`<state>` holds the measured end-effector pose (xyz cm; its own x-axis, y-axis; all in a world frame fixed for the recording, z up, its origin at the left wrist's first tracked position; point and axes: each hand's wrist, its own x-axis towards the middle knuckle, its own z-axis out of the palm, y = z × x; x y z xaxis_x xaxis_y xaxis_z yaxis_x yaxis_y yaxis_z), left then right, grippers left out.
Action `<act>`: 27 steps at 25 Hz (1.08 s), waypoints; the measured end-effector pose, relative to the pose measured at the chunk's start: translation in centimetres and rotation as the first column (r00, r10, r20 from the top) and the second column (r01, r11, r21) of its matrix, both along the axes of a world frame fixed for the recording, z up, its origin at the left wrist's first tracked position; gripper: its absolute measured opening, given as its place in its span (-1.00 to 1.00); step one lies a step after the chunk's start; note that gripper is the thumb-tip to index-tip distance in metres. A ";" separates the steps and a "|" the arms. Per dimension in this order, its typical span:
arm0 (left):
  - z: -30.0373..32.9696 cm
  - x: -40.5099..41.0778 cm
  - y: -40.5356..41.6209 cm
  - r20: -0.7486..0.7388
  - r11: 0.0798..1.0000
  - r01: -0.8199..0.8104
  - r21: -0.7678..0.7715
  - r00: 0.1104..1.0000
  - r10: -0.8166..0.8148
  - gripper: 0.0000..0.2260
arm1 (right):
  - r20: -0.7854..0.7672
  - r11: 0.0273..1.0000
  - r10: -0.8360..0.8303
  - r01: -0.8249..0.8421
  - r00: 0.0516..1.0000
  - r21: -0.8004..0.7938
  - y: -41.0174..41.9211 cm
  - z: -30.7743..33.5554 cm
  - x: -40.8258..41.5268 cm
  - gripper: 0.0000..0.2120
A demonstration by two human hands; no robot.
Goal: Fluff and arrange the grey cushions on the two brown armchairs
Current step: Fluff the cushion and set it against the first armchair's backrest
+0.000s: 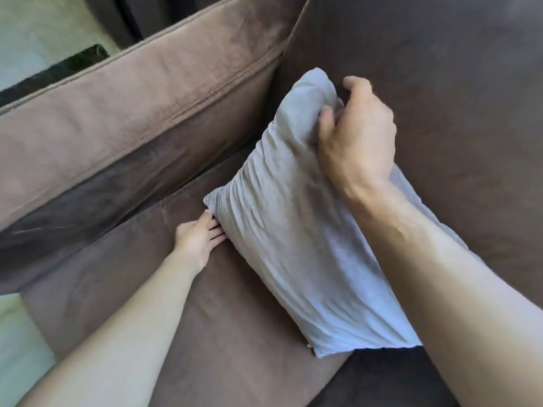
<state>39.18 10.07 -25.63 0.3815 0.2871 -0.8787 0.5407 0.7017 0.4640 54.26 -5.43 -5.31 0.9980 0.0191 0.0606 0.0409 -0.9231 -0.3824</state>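
A grey cushion (282, 230) stands on its edge on the seat of a brown armchair (123, 283), leaning toward the backrest (440, 83). My right hand (357, 136) grips the cushion's top edge near its upper corner, bunching the fabric. My left hand (197, 240) lies on the seat with its fingertips tucked against the cushion's lower left corner, fingers partly hidden under it. The cushion's cover is wrinkled along its left side.
The armchair's padded armrest (132, 113) runs along the left, close to the cushion. Behind it are a dark curtain (141, 16), a black object (58, 74) and pale floor (29, 30). More pale floor shows at the lower left.
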 end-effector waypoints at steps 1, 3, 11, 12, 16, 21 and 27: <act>0.0 -0.1 0.1 0.014 1.000 -0.002 -0.025 1.000 0.003 -0.83 | -0.075 0.999 -0.045 0.043 0.996 -0.021 0.1 0.1 0.2 -0.68; -0.2 0.2 0.0 0.000 0.998 -0.046 -0.046 0.999 0.046 -0.91 | -0.165 0.998 -0.060 0.061 0.984 0.000 0.5 0.1 0.4 -0.80; -2.6 -1.8 -0.5 -0.132 0.940 -0.065 0.336 0.985 0.115 -0.70 | 0.034 0.988 -0.061 0.056 0.998 0.144 -2.4 3.3 1.4 -0.90; -2.7 -2.2 -0.7 -0.167 0.909 0.012 0.416 0.984 0.064 -0.70 | 0.038 0.990 -0.029 0.024 0.999 0.139 -2.6 3.1 1.3 -0.88; -1.6 -3.5 -3.2 -0.150 0.923 0.028 0.384 0.988 0.033 -0.70 | -0.018 1.000 0.022 -0.023 1.000 -0.016 -4.1 4.2 0.0 -0.68; 0.3 -8.0 -12.4 -0.120 0.995 -0.062 -0.077 0.991 0.052 -0.72 | -0.012 0.969 0.117 -0.117 0.993 -0.217 -10.1 3.6 -7.3 -0.57; -1.9 -7.6 -15.9 -0.127 0.967 -0.184 0.177 0.970 0.208 -0.77 | 0.092 0.992 0.097 -0.089 0.991 -0.088 -12.0 1.3 -7.3 -0.74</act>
<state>31.60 -5.78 -27.53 0.1765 0.4869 -0.8555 0.4691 0.7224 0.5080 47.00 -17.46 -4.00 0.9812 0.1206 0.1507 0.1609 -0.9422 -0.2940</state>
